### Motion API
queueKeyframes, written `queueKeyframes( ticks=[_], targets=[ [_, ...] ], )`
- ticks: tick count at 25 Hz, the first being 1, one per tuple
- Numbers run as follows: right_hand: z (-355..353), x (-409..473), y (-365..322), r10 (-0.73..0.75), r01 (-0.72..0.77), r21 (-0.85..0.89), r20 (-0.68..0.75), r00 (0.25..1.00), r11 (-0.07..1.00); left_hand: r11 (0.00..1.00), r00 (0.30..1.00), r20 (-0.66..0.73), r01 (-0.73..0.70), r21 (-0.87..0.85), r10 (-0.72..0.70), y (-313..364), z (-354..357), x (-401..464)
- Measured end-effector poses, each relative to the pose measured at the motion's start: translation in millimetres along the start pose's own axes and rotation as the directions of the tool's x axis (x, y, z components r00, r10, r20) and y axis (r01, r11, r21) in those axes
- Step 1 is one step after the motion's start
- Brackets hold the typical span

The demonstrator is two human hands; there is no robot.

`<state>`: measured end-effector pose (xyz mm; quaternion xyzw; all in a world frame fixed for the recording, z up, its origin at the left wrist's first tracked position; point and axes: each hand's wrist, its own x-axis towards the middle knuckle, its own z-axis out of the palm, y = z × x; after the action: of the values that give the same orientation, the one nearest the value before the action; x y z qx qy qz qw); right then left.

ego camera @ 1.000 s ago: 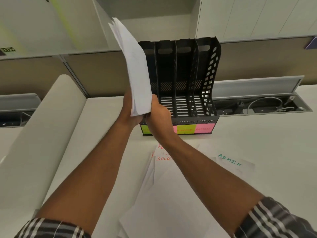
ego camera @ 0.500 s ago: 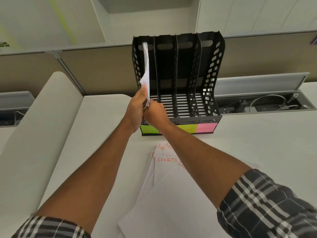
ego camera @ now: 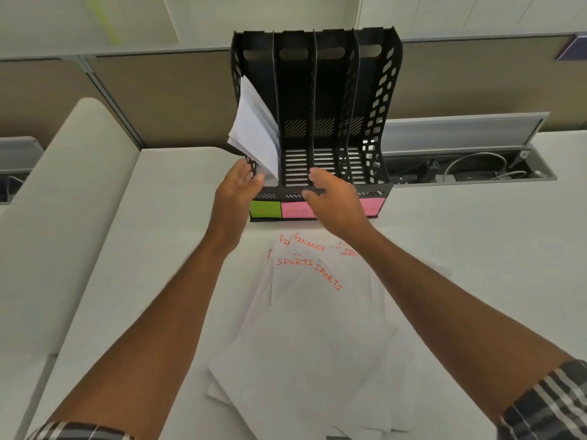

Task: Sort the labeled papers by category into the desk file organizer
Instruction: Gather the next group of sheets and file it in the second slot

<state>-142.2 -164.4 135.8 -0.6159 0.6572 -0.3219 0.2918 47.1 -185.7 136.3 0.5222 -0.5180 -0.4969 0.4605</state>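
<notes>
Upright at the back of the white table [ego camera: 476, 265] stands the black file organizer [ego camera: 378, 100], its four tall slots running side by side from left to right and its open front facing the person. A sheaf of white papers [ego camera: 254, 134] sits in the leftmost slot, standing on its lower edge with its long axis roughly vertical; the top leans left, out past the slot's left wall, so the sheets fan slightly rather than standing straight. The left hand [ego camera: 236, 188] is at the lower front corner of that slot, fingers loosely curled with the tips touching the bottom edge of the sheaf and the organizer's perforated side wall; whether it grips the sheets or only steadies them cannot be told. The right hand [ego camera: 333, 198] rests on the organizer's low front lip before the second and third slots, fingers relaxed and slightly apart, holding nothing. Along the front of the base run coloured labels: a green label [ego camera: 265, 209] under the first slot, a pink label [ego camera: 295, 210] next to it, and another pink label [ego camera: 371, 205] at the right end; their writing is too faint to read. Just in front of the organizer, between the two forearms, lies a loose pile of sheets [ego camera: 305, 344], overlapping at skewed angles with their long axes pointing roughly toward the person, headed in red with "FINANCE" and "SPORTS".
</notes>
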Motion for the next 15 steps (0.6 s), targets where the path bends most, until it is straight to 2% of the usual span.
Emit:
queueKeyframes(
  ticks=[3,5,7,8,10,12,15],
  targets=[
    [-21,-57,40,0.133,-0.13,0.076,-0.035,0.991,0.989,0.995,0.997,-0.075,0.016,0.101,-0.009,-35,-3,-52],
    [-23,-100,72,0.282,-0.276,0.093,-0.057,0.958,0.957,0.955,0.987,-0.115,0.137,0.263,-0.11,-67,5,-93],
    [-18,-147,100,0.457,-0.454,0.079,-0.033,0.889,0.888,0.84,0.961,-0.091,0.272,0.47,-0.26,-97,14,-135],
    [-14,-170,111,0.536,-0.534,0.081,-0.004,0.844,0.842,0.755,0.948,-0.05,0.28,0.592,-0.313,-109,18,-154],
    [-4,-207,123,0.642,-0.644,0.081,0.054,0.765,0.761,0.592,0.947,-0.004,0.204,0.779,-0.322,-126,23,-180],
    [7,-228,126,0.682,-0.686,0.077,0.082,0.727,0.723,0.491,0.96,-0.007,0.15,0.858,-0.281,-129,27,-190],
    [17,-236,119,0.668,-0.668,0.108,0.043,0.743,0.736,0.468,0.957,-0.049,0.183,0.865,-0.285,-123,29,-188]
  ],
)
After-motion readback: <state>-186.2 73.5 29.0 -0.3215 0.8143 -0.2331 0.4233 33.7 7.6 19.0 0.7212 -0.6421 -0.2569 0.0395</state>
